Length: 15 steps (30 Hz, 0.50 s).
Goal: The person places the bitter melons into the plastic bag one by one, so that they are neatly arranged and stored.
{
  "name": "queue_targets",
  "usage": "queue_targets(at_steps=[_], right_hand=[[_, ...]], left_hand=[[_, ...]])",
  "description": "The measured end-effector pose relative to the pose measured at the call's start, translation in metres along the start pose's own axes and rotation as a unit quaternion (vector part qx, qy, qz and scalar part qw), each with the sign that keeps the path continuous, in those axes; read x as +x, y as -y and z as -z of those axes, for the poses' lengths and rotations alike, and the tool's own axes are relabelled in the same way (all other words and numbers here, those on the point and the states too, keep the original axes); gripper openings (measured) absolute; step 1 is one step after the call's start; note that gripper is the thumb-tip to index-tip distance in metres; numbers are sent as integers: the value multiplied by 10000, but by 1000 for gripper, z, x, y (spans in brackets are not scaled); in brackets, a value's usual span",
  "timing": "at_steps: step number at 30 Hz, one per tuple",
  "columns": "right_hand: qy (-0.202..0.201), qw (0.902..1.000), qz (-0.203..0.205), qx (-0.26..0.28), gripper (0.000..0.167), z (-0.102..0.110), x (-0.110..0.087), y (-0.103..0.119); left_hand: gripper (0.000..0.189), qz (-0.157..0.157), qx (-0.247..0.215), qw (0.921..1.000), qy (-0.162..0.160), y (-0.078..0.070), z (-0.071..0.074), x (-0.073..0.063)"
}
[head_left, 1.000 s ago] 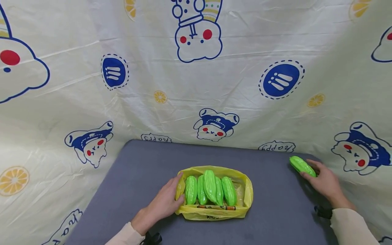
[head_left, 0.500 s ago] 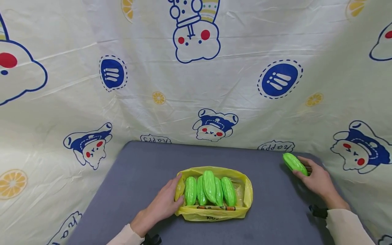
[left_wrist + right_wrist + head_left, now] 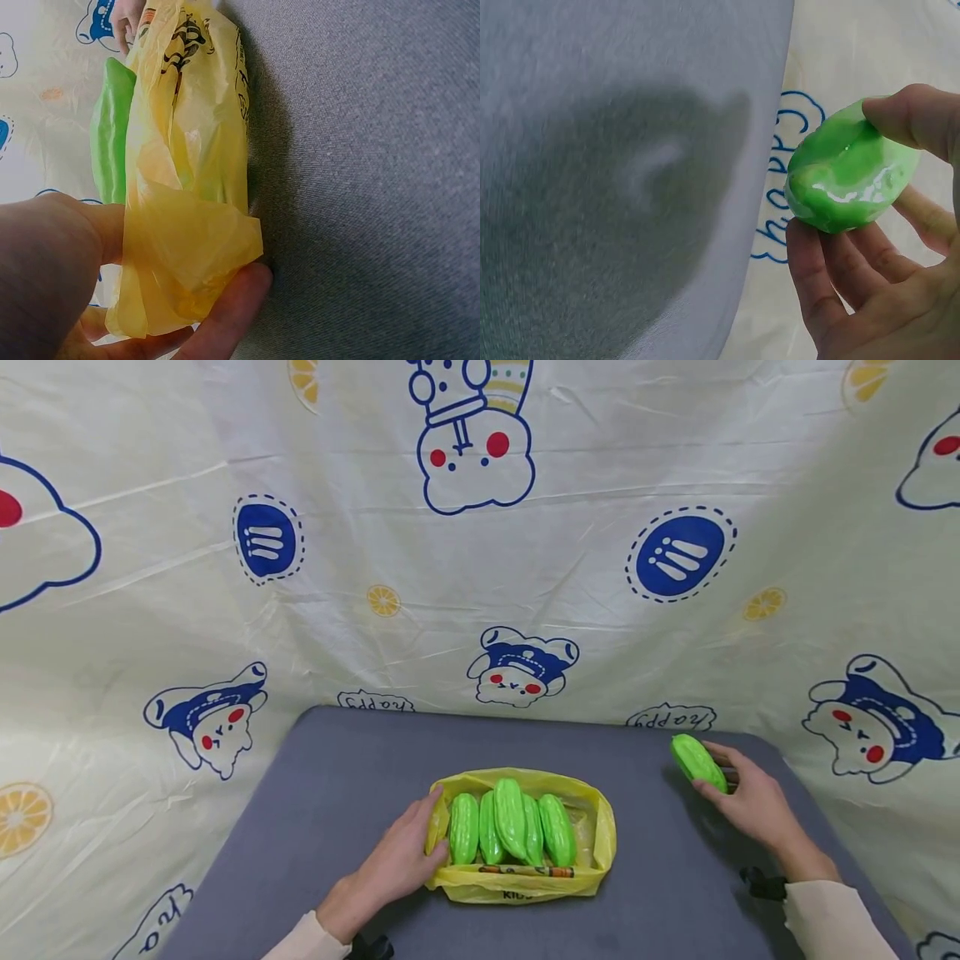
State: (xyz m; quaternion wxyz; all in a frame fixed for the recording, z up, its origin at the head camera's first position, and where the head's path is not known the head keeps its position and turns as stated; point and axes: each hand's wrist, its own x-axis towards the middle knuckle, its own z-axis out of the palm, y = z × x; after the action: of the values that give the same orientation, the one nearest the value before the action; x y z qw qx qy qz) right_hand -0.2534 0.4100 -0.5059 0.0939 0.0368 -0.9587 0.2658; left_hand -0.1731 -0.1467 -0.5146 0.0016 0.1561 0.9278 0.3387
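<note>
My right hand (image 3: 759, 803) holds a glossy green bitter melon (image 3: 697, 762) above the right part of the table, thumb on one side and fingers on the other. In the right wrist view, this bitter melon (image 3: 844, 176) appears end-on between thumb and fingertips, clear of the table. My left hand (image 3: 401, 850) grips the left end of a yellow plastic bag (image 3: 517, 887), which stands with its mouth spread wide. Several more bitter melons (image 3: 510, 818) lie side by side inside the bag. The left wrist view shows the thumb and fingers on either side of the bag's plastic wall (image 3: 187, 255).
The bag rests on a grey cloth-covered table (image 3: 360, 752). Behind and around the table hangs a pale printed sheet (image 3: 585, 568) with cartoon figures and orange slices. Dark straps with small devices sit at both wrists.
My right hand has moved left with the bitter melon in it, from the table's right edge toward the bag. The left hand keeps its grip on the bag.
</note>
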Motion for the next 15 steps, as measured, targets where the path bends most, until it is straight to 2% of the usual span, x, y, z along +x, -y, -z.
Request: queue_targets(at_steps=[4, 7, 8, 10, 15], right_hand=[[153, 9998, 46, 85, 81, 0, -4, 12], [234, 9996, 105, 118, 82, -1, -5, 20], [251, 9995, 133, 121, 82, -1, -6, 23], [242, 9994, 202, 111, 83, -2, -7, 27], [259, 9993, 262, 81, 83, -4, -10, 36]], left_hand=[[87, -43, -26, 10000, 6, 3, -1, 0], [86, -191, -117, 9997, -17, 7, -2, -1], [85, -359, -69, 9993, -67, 15, -6, 1], [85, -467, -129, 9988, -94, 18, -8, 1], [85, -557, -204, 9982, -58, 22, -9, 0]])
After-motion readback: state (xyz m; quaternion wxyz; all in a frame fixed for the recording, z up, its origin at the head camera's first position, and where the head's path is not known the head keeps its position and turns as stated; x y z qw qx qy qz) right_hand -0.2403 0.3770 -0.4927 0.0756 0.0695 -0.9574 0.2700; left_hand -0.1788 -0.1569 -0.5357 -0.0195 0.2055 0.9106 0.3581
